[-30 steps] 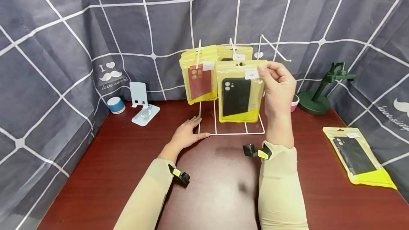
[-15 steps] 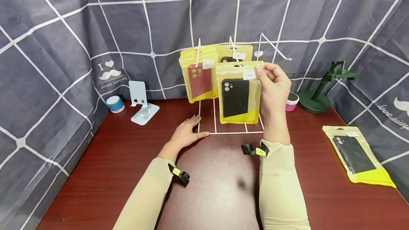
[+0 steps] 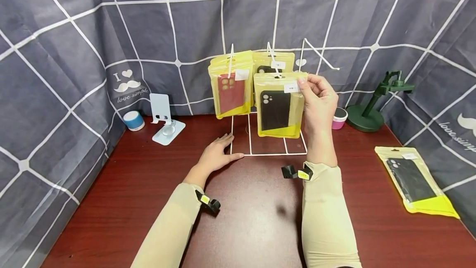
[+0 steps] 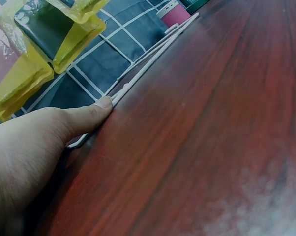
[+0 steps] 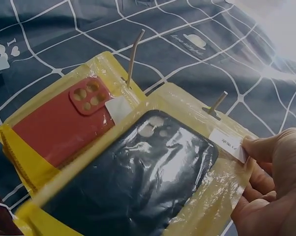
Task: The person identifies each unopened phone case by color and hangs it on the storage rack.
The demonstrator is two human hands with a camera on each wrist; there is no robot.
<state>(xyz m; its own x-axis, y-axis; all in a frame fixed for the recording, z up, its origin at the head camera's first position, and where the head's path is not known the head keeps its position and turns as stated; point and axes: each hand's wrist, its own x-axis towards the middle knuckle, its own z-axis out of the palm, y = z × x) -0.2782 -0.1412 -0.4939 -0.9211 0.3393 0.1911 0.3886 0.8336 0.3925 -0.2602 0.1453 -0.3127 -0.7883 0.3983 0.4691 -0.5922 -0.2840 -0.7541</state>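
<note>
My right hand (image 3: 320, 101) pinches the upper right corner of a yellow-edged clear bag (image 3: 278, 104) holding a black phone case (image 5: 138, 177). In the right wrist view, a white hook's tip (image 5: 218, 102) pokes through that bag's hang hole. Behind it, another bagged dark case (image 3: 265, 59) hangs on the middle hook. A bag with a red phone case (image 3: 231, 93) hangs on the left hook. My left hand (image 3: 215, 155) rests, fingers straight, at the front left corner of the white wire rack's base (image 3: 275, 154); its thumb (image 4: 96, 112) touches the wire.
The right hook (image 3: 321, 57) carries nothing. Another bagged black case (image 3: 412, 179) lies on the table at right. A green stand (image 3: 366, 115) and a pink-and-white cylinder (image 3: 339, 119) stand behind my right hand. A pale phone stand (image 3: 167, 129) and blue cylinder (image 3: 134, 121) stand at left.
The right hand moved left and slightly down with the bag, bringing its hang hole to the middle hook's tip. The bag's bottom then swung up a little. The left hand stayed put.
</note>
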